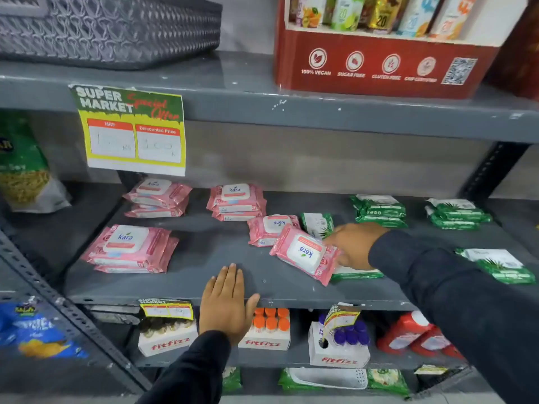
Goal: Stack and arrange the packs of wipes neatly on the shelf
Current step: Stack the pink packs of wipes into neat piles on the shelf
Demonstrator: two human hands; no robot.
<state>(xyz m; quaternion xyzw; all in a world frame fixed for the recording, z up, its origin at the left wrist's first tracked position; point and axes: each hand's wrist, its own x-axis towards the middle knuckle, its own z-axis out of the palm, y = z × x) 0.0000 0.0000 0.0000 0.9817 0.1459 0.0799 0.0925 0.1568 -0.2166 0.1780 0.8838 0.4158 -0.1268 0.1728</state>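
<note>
My right hand (354,246) is pinching the tilted pink pack (303,256) by its right edge, fingers clamped on it. The pack is skewed, one corner lifted, and overlaps a green pack (357,274) lying under it near the shelf's front.

All positions below are relative to that tilted pink pack:
- just behind it, touching: another loose pink pack (269,228), label upside down
- behind-right: a single green pack (318,224), also stray
- further behind: neat pink stack (236,201)
- far left, rear: pink stack (159,196)
- far left, front: pink stack (131,247)
- right and behind: two green stacks (379,211), (456,214)
- right, front: green stack (500,265)
- left-front: my left hand (229,301), flat and open, palm on the shelf's front lip (175,295), holding nothing

Step, as I read it: lift this pink pack clear of the green one and land it on a pink stack.

To do it well:
- lift before sliding, else the green pack drags along
- rotate so the label reads like the stacked ones
- square the edges on landing; soft packs slide, so press flat
- the gap in front of the rear stack looks free for a new pile
</note>
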